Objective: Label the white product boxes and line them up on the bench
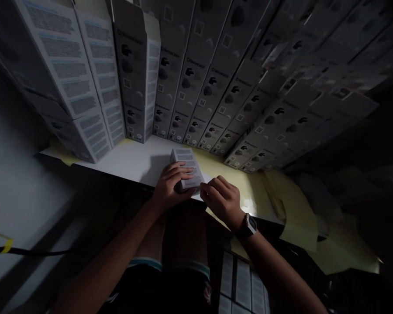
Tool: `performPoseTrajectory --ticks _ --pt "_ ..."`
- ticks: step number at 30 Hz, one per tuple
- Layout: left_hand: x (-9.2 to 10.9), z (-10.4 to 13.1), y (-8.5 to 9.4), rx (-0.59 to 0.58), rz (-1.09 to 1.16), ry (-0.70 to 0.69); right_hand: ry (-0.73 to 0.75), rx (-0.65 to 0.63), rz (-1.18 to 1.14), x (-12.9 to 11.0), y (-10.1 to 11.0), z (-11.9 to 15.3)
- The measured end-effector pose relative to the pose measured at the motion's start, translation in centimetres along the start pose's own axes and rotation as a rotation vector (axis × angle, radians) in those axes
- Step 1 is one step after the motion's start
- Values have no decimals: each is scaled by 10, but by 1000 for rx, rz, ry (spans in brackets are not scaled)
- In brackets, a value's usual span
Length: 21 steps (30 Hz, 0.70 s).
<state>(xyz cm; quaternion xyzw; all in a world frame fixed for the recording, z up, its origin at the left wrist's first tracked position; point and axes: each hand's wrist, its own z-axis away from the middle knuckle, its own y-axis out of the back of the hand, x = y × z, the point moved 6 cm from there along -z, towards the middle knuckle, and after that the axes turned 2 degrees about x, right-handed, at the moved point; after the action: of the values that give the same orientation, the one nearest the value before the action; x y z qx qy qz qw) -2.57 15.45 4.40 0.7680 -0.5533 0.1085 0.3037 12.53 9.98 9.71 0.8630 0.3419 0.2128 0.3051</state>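
Carton (187, 158): on the white tabletop (134, 152), at its near edge; long axis running from far left to near right; far and left of the right hand (222, 196)
Left hand (170, 186): wrapped around the carton, fingers spread over its upper face, thumb at its near end
Right hand: fingers curled together at the near right corner; cannot tell whether they pinch anything
Tabletop: yellow sheeting (260, 196) towards the right
Room: dim; stacked boxes (190, 100) along the far side; more boxes (243, 281) low at near right

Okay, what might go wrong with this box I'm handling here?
The box is close to the front edge of the tabletop, so it might drop if the left hand slips. The tall stacked boxes behind it could topple if bumped. Dim light may hide mistakes.
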Motion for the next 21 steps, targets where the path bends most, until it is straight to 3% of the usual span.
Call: performPoseTrajectory --ticks 10,16,21 --pt "-1 1 2 -24 7 -27 -24 -107 -30 -6 -15 7" --pt "-1 2 2 -55 5 -22 -46 -109 -57 -5 -11 4" --pt "0 3 2 -65 5 -35 -143 -173 -232 -2 -8 -2"
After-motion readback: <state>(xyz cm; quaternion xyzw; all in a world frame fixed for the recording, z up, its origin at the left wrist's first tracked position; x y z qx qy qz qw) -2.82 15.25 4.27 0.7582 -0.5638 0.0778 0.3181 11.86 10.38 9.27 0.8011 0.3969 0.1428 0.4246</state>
